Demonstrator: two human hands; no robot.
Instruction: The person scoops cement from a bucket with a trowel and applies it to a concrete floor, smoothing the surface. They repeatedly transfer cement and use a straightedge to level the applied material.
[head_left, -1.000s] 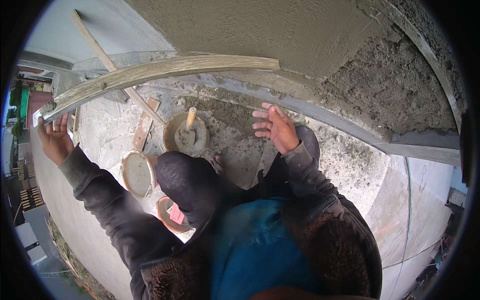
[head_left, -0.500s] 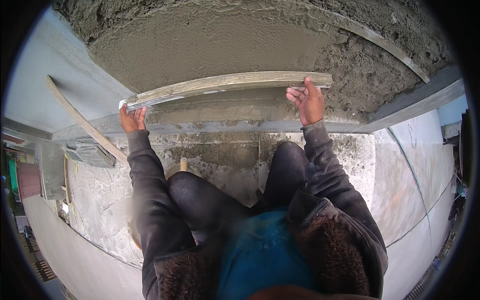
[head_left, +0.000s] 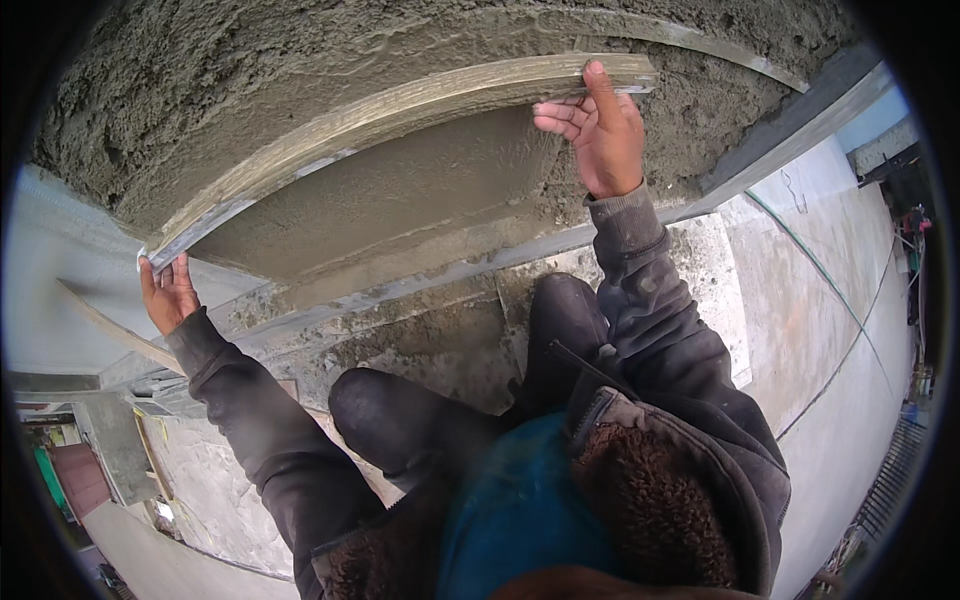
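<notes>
A long screed board point(head_left: 385, 110), crusted with mortar, lies across a bed of wet grey mortar point(head_left: 390, 190). Its left end is gripped by my left hand point(head_left: 172, 295), thumb and fingers at the tip. Close to the board's right end, my right hand point(head_left: 608, 140) holds its lower edge, with the thumb up over the face and the fingers bent underneath. Below the board the mortar is fairly smooth; above it the surface is rough and lumpy. How far the fingertips wrap behind the board is hidden.
A thin curved-looking strip point(head_left: 710, 45) rests in the rough mortar at the upper right. Another wooden strip point(head_left: 115, 325) leans at the left. A green hose or cable point(head_left: 805, 255) runs along the pale floor at the right. My knees point(head_left: 565, 320) are bent below the mortar's edge.
The screed board has moved farther up over the mortar, both hands going with it. More smoothed mortar shows below it. The view has also tilted.
</notes>
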